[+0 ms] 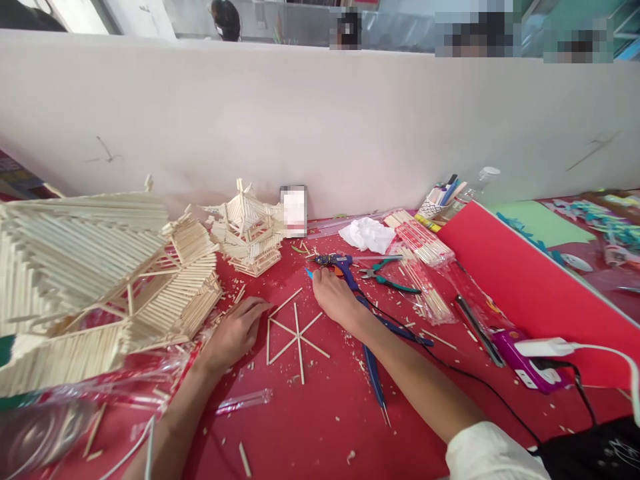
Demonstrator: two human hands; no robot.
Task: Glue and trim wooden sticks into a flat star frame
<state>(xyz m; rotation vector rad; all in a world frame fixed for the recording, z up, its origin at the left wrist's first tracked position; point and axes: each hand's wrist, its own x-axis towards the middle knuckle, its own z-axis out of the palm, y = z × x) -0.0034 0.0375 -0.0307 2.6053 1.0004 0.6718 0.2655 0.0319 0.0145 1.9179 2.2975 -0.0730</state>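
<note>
On the red table, thin wooden sticks lie in a six-armed star (298, 333), with one more stick along its left side. My left hand (240, 333) rests left of the star, fingers bent together at the near end of a slanted wooden stick (287, 302). My right hand (330, 293) is closed just below a blue glue gun (343, 263). From its fingertips pokes a small light-blue pointed piece (309, 273), whose kind I cannot make out. A small stick-built pavilion (250, 233) stands behind my left hand, and a large stick-built roofed model (100, 267) fills the left.
Green-handled pliers (393, 277), blue-handled cutters (373, 373) and packs of sticks (423, 240) lie to the right. A black cord runs past my right arm to a purple power strip (527, 360). A white partition (320, 127) closes the back; people sit beyond it.
</note>
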